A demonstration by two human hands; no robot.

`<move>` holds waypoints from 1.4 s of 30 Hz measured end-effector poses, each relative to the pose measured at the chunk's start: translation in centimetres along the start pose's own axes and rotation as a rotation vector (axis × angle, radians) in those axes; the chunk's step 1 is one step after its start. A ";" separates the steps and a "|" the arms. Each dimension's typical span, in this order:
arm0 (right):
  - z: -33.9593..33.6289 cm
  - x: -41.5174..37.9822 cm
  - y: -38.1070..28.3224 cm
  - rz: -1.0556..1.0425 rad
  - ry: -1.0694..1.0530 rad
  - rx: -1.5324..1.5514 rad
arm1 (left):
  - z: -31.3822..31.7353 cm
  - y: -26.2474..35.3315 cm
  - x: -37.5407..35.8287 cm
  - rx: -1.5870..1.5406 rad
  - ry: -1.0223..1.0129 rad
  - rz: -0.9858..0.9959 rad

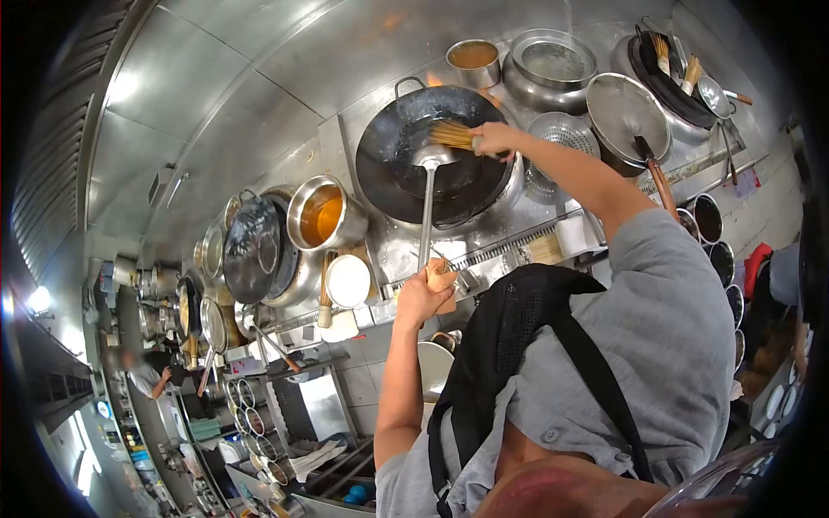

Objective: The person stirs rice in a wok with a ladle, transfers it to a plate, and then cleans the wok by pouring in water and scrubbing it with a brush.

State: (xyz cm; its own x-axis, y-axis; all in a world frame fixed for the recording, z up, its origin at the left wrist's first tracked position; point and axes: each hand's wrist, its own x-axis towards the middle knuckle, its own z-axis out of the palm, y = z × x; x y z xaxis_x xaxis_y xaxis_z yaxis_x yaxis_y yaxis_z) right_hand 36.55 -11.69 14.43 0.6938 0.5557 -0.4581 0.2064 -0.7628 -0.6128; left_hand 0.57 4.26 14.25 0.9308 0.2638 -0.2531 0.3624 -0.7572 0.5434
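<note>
My left hand is wrapped around the lower handle of a metal ladle. The ladle's bowl lies inside a large black wok, near its middle. My right hand reaches over the wok's right side, closed on a bamboo wok brush. The brush's bristles point left, just above the ladle's bowl. Dark, wet-looking metal shows inside the wok, and orange flame flickers by its back rim.
A pot of orange-brown liquid stands left of the wok, beside a white bowl. Behind are a small pot and a wide water pot. A perforated strainer and a lidded pot sit right. People stand at far left and right.
</note>
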 end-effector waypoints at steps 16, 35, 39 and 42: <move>-3.5 2.1 -1.1 -0.003 0.013 -0.134 | 0.4 -3.7 1.2 -0.677 -0.032 -0.080; -12.3 -6.6 -5.1 -0.262 -0.028 0.071 | 0.6 -13.0 -2.1 0.397 0.451 0.152; -8.0 -8.6 -5.7 -0.353 -0.064 0.388 | 2.4 -11.3 -1.9 0.029 0.510 0.281; -8.1 -8.8 -5.6 -0.229 -0.091 0.083 | 3.2 -8.0 -2.2 -0.390 0.455 0.282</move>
State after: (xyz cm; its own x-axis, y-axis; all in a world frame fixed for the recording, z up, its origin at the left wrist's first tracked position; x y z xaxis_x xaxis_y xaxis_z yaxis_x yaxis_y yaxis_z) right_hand 34.88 -15.00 27.16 0.5702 0.7408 -0.3551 0.2910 -0.5863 -0.7560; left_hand -4.55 7.86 7.91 0.8893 0.3775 0.2582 0.0127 -0.5847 0.8111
